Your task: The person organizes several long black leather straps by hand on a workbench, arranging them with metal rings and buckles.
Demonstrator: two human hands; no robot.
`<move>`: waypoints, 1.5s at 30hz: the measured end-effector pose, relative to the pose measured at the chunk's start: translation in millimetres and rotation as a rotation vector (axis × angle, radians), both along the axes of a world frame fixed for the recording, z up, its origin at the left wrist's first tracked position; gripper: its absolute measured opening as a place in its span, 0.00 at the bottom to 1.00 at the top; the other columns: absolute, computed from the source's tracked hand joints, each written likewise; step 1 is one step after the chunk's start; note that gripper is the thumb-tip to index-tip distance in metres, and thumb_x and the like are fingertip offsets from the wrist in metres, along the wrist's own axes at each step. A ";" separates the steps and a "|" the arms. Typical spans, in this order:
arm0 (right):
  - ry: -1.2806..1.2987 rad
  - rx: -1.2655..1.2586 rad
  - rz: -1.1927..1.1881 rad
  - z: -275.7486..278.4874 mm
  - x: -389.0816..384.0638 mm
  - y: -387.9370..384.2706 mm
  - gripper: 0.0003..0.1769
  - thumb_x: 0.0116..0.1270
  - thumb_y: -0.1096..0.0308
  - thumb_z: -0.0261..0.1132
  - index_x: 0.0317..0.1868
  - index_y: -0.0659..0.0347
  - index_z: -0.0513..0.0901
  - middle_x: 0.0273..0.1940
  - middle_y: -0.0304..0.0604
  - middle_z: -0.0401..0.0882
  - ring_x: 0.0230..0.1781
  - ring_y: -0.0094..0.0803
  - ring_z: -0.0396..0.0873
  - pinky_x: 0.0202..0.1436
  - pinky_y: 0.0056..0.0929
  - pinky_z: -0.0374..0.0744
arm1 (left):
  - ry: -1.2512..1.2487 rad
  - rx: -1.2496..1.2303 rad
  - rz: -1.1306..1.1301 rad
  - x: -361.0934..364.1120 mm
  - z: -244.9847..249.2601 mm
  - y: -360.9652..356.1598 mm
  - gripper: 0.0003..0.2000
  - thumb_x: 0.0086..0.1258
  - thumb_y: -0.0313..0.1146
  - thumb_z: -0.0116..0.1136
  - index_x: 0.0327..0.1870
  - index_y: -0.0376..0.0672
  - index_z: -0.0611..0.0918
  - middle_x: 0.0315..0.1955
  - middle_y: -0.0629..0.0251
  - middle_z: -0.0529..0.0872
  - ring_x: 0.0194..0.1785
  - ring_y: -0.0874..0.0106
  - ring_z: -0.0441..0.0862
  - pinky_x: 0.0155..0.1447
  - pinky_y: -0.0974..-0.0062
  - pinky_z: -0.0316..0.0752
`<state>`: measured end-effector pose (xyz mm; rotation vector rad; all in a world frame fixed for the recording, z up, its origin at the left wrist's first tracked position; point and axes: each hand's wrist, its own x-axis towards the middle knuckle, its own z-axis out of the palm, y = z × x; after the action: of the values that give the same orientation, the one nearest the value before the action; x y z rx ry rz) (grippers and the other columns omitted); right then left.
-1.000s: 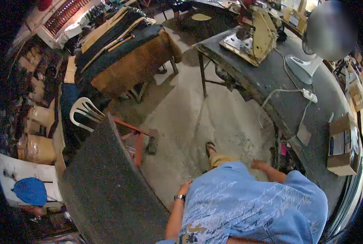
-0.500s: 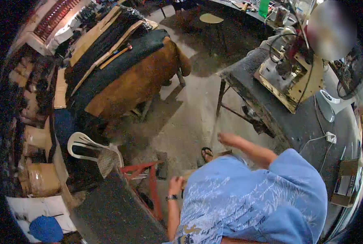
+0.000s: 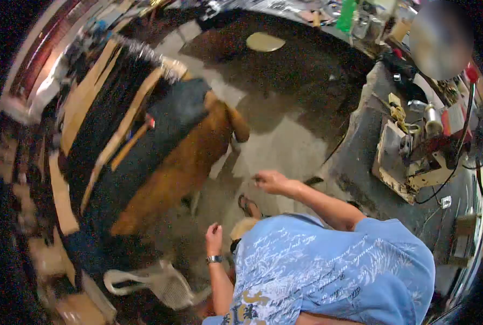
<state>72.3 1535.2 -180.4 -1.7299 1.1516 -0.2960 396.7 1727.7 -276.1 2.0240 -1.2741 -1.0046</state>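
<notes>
Head view: what are the two hands up to?

Right hand (image 3: pixel 271 181) is stretched forward over the grey concrete floor (image 3: pixel 285 146), its fingers (image 3: pixel 259 179) loose and released, grasping nothing. Left hand (image 3: pixel 214 235) is raised close to the body with a silver wristwatch (image 3: pixel 214 259) just below it. Its fingers are curled, but blur stops me telling whether they are clenched.

What lies nearest them?

Left of the right fingers, a large brown leather hide (image 3: pixel 182 168) hangs over a surface. One dark grey sheet (image 3: pixel 160 130) lies on the hide, with long tan strips (image 3: pixel 119 135) farther left; there are several, too smeared to count. Below the right fingers and just right of the left ones is one foot in a dark sandal (image 3: pixel 246 203).

Any containers?

One brown cardboard box (image 3: pixel 461 238), well to the right of both hands. I cannot tell what is in it.

And the rest, counted?

One white plastic chair (image 3: pixel 163 281) sits below and left of the left fingers. One cream sewing machine (image 3: pixel 415 162) stands on a dark worn surface (image 3: pixel 360 157), right of the right fingers. One round pale stool seat (image 3: pixel 266 41) is far ahead of them.
</notes>
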 end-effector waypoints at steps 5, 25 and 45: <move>-0.055 0.125 -0.262 -14.5 -21.3 -56.9 0.23 0.73 0.57 0.58 0.61 0.62 0.79 0.57 0.55 0.82 0.59 0.49 0.79 0.62 0.44 0.76 | 0.083 0.072 -0.259 20.3 45.3 -231.4 0.19 0.73 0.36 0.59 0.57 0.31 0.81 0.49 0.55 0.86 0.51 0.67 0.83 0.58 0.70 0.76; 0.147 0.010 -0.531 12.2 -245.0 -464.4 0.24 0.70 0.57 0.60 0.61 0.61 0.79 0.56 0.54 0.82 0.59 0.47 0.80 0.61 0.40 0.77 | 0.096 -0.068 -0.549 -176.0 25.6 -700.3 0.20 0.71 0.42 0.61 0.57 0.38 0.82 0.51 0.52 0.87 0.53 0.62 0.84 0.59 0.67 0.77; 0.480 0.239 -0.322 -81.0 -186.1 -762.0 0.21 0.68 0.57 0.61 0.57 0.60 0.82 0.54 0.56 0.82 0.58 0.53 0.79 0.61 0.46 0.77 | 0.154 -0.058 -0.492 -143.5 -8.8 -1042.6 0.21 0.73 0.42 0.60 0.60 0.35 0.80 0.50 0.51 0.87 0.54 0.62 0.85 0.59 0.67 0.77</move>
<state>-113.8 773.2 -261.4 -1.4377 1.7442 0.0741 253.2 685.0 -284.9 1.5825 -1.7347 -1.2935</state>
